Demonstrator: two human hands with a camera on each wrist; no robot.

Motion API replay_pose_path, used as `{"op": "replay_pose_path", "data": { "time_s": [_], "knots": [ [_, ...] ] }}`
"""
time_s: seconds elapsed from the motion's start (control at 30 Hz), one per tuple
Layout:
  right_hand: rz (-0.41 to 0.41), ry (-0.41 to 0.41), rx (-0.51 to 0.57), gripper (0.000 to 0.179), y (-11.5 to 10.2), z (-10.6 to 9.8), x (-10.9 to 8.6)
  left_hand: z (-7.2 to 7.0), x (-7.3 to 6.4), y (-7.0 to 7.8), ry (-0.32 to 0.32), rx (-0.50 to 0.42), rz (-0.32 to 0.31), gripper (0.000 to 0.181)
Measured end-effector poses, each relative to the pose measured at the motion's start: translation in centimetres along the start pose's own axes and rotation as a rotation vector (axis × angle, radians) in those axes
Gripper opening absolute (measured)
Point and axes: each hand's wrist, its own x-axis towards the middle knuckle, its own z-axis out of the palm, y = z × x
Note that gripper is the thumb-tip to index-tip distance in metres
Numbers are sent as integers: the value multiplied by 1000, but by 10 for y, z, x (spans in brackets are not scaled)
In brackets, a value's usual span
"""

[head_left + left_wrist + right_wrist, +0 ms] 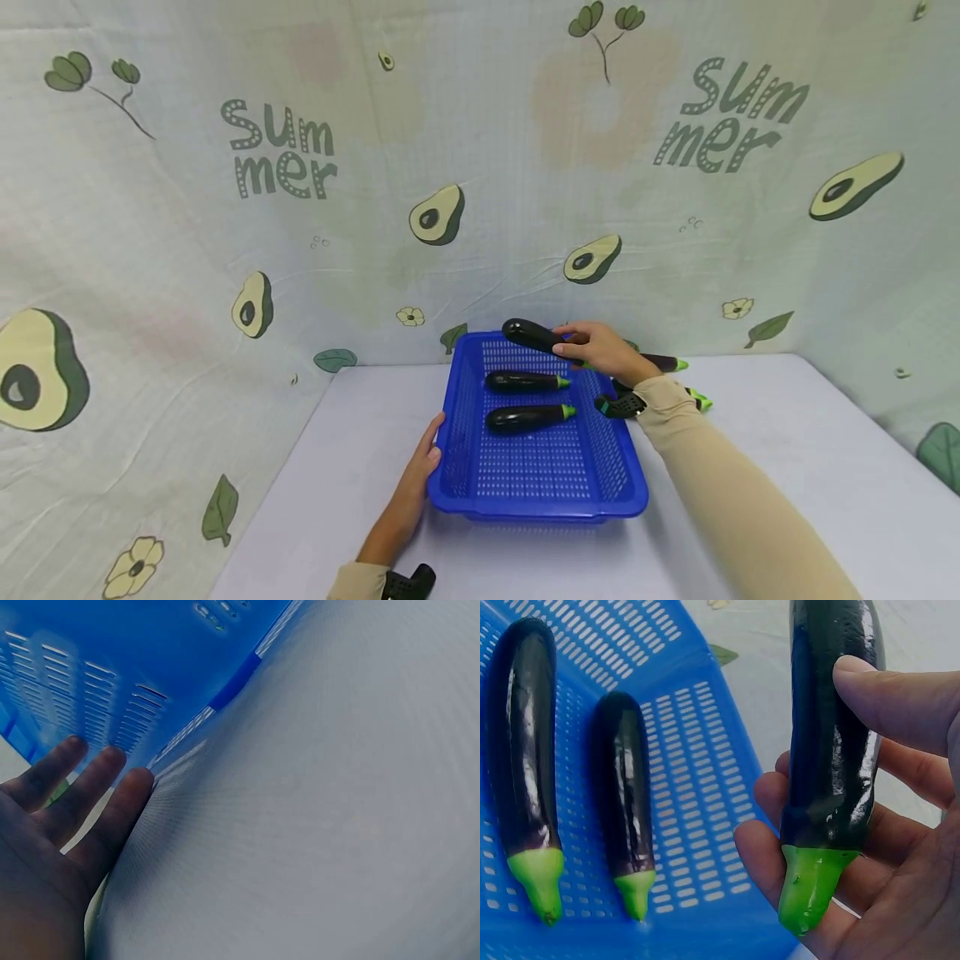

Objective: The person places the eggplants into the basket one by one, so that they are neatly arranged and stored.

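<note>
My right hand [606,350] grips a dark glossy eggplant [529,335] over the far right part of a blue plastic basket [536,510]. In the right wrist view, the thumb lies across the front of this eggplant [829,750], its green stem end pointing down. Two more eggplants lie side by side in the basket, a farther one [522,382] and a nearer one [525,419]. My left hand [412,487] touches the basket's left side. Seen from the left wrist, its fingers [97,780] lie extended against the slotted wall [180,660].
Right of the basket lie more eggplants, one with its green tip showing [667,363] and others partly hidden behind the right wrist [701,400]. A white-covered table [787,467] carries everything. Behind it hangs a printed cloth [495,167].
</note>
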Motion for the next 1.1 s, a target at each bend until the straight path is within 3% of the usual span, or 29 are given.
{"op": "replay_pose_path", "data": {
  "time_s": [0.33, 0.57, 1.1],
  "knots": [
    [-3, -54, -11, 49, 7, 13, 7, 0, 1, 1, -5, -5, 3, 57],
    [14, -51, -149, 45, 8, 18, 12, -2, 3, 1, -21, 11, -2, 57],
    [-21, -101, -248, 42, 8, 30, 19, -3, 0, 2, -40, -37, 19, 57]
  ]
}}
